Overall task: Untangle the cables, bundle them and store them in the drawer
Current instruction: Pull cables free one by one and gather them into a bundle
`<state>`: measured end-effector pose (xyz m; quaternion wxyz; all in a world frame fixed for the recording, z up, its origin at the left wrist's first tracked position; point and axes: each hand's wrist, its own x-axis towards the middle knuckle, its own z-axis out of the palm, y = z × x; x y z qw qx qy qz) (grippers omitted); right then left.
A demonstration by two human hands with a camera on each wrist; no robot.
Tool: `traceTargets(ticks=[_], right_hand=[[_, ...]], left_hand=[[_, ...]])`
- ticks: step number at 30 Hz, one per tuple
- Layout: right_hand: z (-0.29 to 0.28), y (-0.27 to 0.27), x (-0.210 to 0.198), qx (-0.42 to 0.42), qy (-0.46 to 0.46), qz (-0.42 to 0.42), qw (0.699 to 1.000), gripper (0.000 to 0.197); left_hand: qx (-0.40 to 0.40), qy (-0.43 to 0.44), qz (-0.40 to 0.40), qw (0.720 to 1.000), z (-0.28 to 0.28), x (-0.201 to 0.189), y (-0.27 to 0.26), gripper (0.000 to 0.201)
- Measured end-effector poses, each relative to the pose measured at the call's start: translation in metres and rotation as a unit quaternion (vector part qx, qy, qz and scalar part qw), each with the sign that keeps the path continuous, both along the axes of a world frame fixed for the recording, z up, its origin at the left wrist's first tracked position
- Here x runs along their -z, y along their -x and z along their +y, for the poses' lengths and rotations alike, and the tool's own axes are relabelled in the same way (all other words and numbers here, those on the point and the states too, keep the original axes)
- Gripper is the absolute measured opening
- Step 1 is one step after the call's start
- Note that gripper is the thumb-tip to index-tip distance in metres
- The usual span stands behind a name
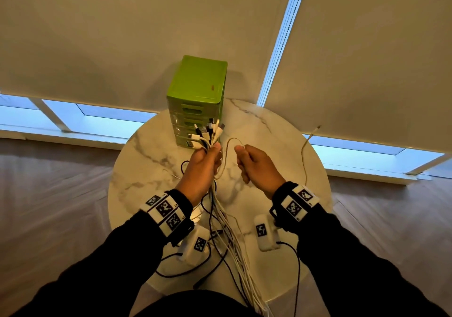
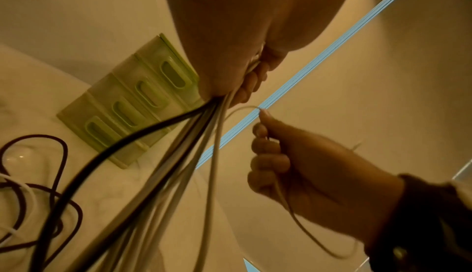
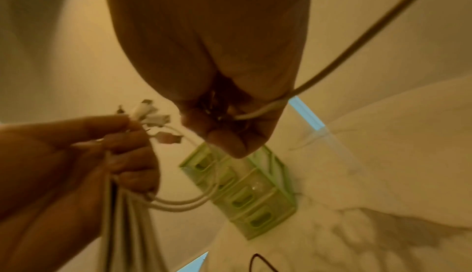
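Observation:
My left hand (image 1: 205, 162) grips a bundle of white and black cables (image 1: 228, 238) just below their plugs (image 1: 208, 132), which fan out above the fist. The cables hang down past the table's near edge. My right hand (image 1: 252, 162) pinches one thin white cable (image 1: 231, 143) that loops over from the bundle; its free end (image 1: 314, 130) rises to the right. In the left wrist view the right hand (image 2: 293, 163) holds this thin cable (image 2: 240, 109) beside the bundle (image 2: 178, 155). The green drawer unit (image 1: 199, 96) stands behind the hands, all its drawers closed.
A round marble table (image 1: 151, 179) carries the drawer unit at its far edge. Loose black cable (image 1: 186, 267) lies on the near part. Roller blinds and a low window sill stand behind the table. Wooden floor surrounds it.

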<state>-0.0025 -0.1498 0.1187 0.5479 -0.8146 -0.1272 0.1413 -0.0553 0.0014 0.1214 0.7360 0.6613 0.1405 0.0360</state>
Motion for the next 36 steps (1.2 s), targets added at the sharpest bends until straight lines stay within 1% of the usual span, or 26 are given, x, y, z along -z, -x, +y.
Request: traceTargets(ticks=[3, 5, 8, 9, 11, 13, 16, 18, 21, 23, 24, 25, 26, 27, 28, 30, 31, 33, 36], right_hand=[[0.018, 0.006, -0.006, -0.053, 0.066, -0.089, 0.992, 0.034], [0.023, 0.012, -0.011, -0.099, 0.096, -0.131, 0.982, 0.025], [0.023, 0.019, -0.014, -0.204, 0.104, -0.163, 0.960, 0.018], [0.023, 0.021, -0.013, -0.236, 0.110, -0.165, 0.951, 0.018], [0.022, 0.024, -0.011, -0.263, 0.132, -0.151, 0.944, 0.017], [0.019, 0.025, -0.010, -0.259, 0.156, -0.144, 0.942, 0.017], [0.001, 0.029, -0.006, -0.253, 0.202, -0.136, 0.936, 0.022], [-0.016, 0.032, -0.001, -0.246, 0.197, -0.104, 0.943, 0.026], [-0.045, 0.033, 0.009, -0.219, 0.160, -0.039, 0.962, 0.028], [-0.059, 0.027, 0.018, -0.183, 0.165, -0.038, 0.968, 0.029], [-0.064, 0.022, 0.025, -0.156, 0.186, -0.053, 0.969, 0.029], [-0.067, 0.015, 0.033, -0.130, 0.233, -0.076, 0.961, 0.030], [-0.068, 0.009, 0.040, -0.106, 0.296, -0.097, 0.944, 0.031], [-0.068, 0.003, 0.043, -0.084, 0.337, -0.107, 0.932, 0.033], [-0.065, -0.001, 0.045, -0.069, 0.330, -0.100, 0.936, 0.034], [-0.053, 0.000, 0.037, -0.077, 0.213, -0.044, 0.973, 0.033], [-0.046, 0.004, 0.027, -0.103, 0.155, -0.008, 0.983, 0.033], [-0.034, 0.014, 0.011, -0.161, 0.073, 0.048, 0.983, 0.033], [-0.031, 0.024, -0.002, -0.198, -0.006, 0.083, 0.977, 0.030]], left_hand=[[0.030, -0.010, -0.015, 0.999, -0.006, -0.009, 0.006, 0.040], [0.021, -0.009, -0.010, 1.000, -0.004, -0.013, 0.006, 0.045], [0.012, -0.007, 0.009, 1.000, 0.008, -0.008, 0.002, 0.053], [0.008, -0.008, 0.019, 1.000, 0.012, -0.006, 0.002, 0.052], [-0.018, -0.017, 0.033, 0.999, 0.015, -0.004, 0.001, 0.041], [-0.048, -0.020, 0.040, 0.998, 0.016, -0.003, -0.001, 0.036], [-0.101, 0.024, 0.036, 0.994, 0.023, 0.002, -0.010, 0.026], [-0.131, 0.045, 0.044, 0.989, 0.036, 0.008, -0.015, 0.021], [-0.131, 0.055, 0.045, 0.989, 0.049, 0.013, -0.015, 0.020], [-0.119, 0.051, 0.040, 0.991, 0.045, 0.010, -0.013, 0.021], [-0.108, 0.049, 0.033, 0.992, 0.039, 0.009, -0.013, 0.021], [-0.093, 0.044, 0.022, 0.994, 0.031, 0.005, -0.011, 0.023], [-0.071, 0.037, 0.012, 0.997, 0.021, 0.003, -0.009, 0.026], [-0.042, 0.026, -0.002, 0.999, 0.012, 0.001, -0.006, 0.029], [-0.013, 0.015, -0.014, 1.000, 0.003, -0.001, -0.002, 0.031], [0.041, -0.014, -0.029, 0.999, -0.009, -0.005, 0.002, 0.034], [0.058, -0.027, -0.035, 0.997, -0.013, -0.007, 0.003, 0.035], [0.076, -0.044, -0.040, 0.995, -0.015, -0.010, 0.002, 0.036], [0.048, -0.053, -0.023, 0.997, -0.007, -0.010, 0.001, 0.031]])
